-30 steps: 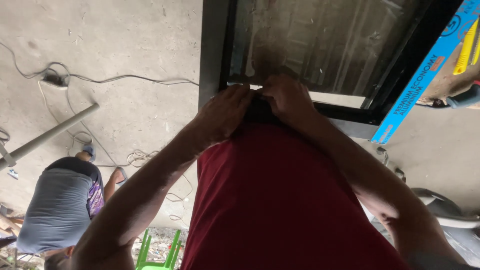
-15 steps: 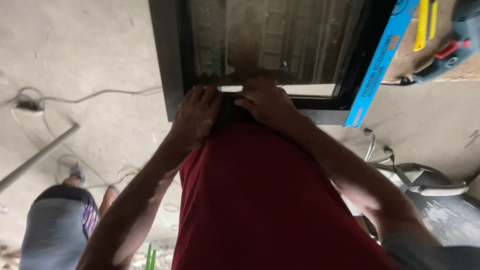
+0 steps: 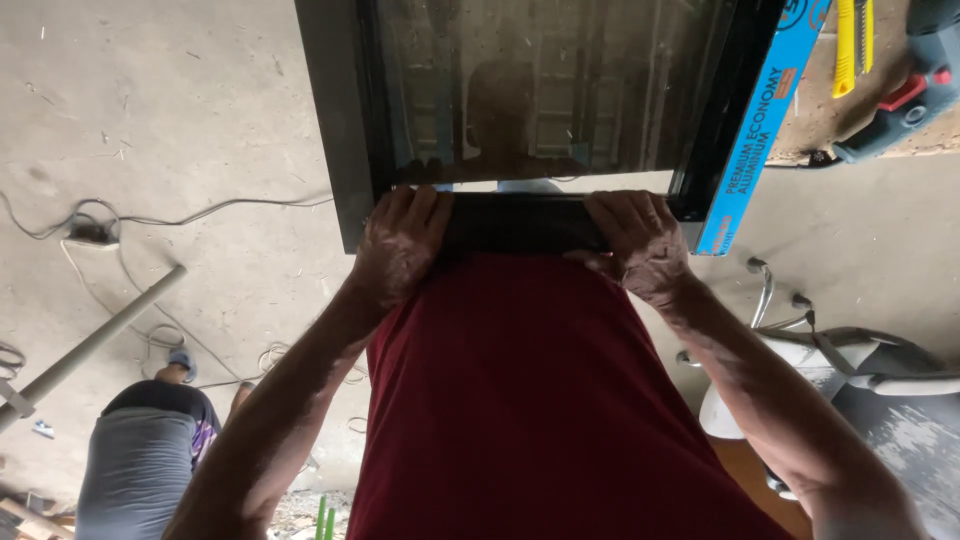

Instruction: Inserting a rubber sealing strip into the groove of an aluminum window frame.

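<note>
A dark aluminium window frame [image 3: 345, 130] with a glass pane [image 3: 545, 90] lies flat in front of me, above my red shirt. My left hand [image 3: 400, 245] presses down on the frame's near rail, left of centre, fingers spread over the edge. My right hand [image 3: 640, 240] rests on the same near rail [image 3: 520, 222] close to the right corner, fingers curled over it. The two hands sit well apart along the rail. A blue-wrapped aluminium bar [image 3: 760, 130] runs along the frame's right side.
A power drill [image 3: 895, 95] and a yellow tool [image 3: 847, 40] lie at the upper right. A grey pipe [image 3: 90, 345] and cables [image 3: 170, 215] cross the concrete floor at left. Another person [image 3: 145, 460] crouches at the lower left. A white chair [image 3: 800, 370] stands at right.
My hands have slid apart along the near rail, from touching at its middle to spread left and right. The view has shifted so the frame sits further left.
</note>
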